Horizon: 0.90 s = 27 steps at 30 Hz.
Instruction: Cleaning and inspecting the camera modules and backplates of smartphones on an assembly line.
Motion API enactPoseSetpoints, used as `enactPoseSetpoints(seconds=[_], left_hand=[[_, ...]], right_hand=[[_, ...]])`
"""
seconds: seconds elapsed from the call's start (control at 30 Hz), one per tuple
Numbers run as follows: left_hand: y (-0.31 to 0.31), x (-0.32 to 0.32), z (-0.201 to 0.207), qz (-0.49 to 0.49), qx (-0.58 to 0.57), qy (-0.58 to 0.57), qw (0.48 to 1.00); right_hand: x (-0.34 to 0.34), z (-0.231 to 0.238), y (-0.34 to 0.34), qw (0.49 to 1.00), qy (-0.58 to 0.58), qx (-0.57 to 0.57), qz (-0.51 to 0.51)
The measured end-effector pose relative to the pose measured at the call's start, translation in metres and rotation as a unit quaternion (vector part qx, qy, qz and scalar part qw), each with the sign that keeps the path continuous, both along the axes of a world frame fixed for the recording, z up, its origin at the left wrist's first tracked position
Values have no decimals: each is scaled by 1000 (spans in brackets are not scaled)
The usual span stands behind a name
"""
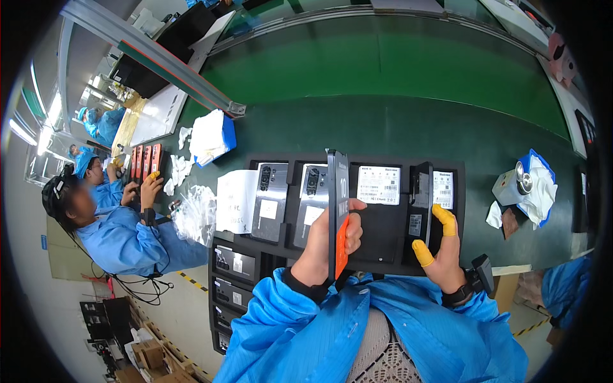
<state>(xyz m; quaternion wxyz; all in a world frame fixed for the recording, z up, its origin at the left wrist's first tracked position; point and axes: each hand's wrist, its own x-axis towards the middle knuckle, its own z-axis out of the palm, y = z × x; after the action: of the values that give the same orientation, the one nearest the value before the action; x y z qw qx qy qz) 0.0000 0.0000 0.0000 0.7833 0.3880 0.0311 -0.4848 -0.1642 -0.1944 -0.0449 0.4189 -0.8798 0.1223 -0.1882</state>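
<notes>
My left hand [316, 249] grips a flat black and orange box [338, 223], held on edge above the black tray [370, 161]. My right hand [445, 255], with yellow finger cots on thumb and forefinger, has its fingers apart beside the tray's right compartment. Close to those fingers a dark flat piece [419, 201] stands tilted in the tray; I cannot tell whether they touch it. Two silver phones [271, 191] lie camera side up in the left compartments, each with a small white label. Farther right sit dark pieces with white printed labels [378, 184].
A white paper sheet [235, 201] and clear plastic bags [195, 217] lie left of the tray. Blue bins with white tissues [209, 137] stand left and right, a metal canister [514, 182] by the right one. More phones fill a tray [233, 265] below. A co-worker [121, 223] sits left.
</notes>
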Motion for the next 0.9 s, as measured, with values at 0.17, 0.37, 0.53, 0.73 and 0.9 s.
enactPoseSetpoints(seconds=[0.17, 0.37, 0.53, 0.73, 0.9], left_hand=[[-3, 1, 4, 9, 57, -37, 998], [-10, -11, 31, 127, 5, 153, 980], [-1, -3, 14, 151, -125, 218, 956], [-6, 9, 12, 132, -177, 229, 948], [-11, 9, 19, 143, -202, 255, 935]], right_hand=[[9, 7, 8, 997, -35, 72, -15], [5, 44, -1, 974, 121, 184, -53], [10, 76, -26, 758, 18, 649, -67], [13, 62, -43, 657, -76, 750, 0], [21, 65, -45, 627, -96, 773, 14]])
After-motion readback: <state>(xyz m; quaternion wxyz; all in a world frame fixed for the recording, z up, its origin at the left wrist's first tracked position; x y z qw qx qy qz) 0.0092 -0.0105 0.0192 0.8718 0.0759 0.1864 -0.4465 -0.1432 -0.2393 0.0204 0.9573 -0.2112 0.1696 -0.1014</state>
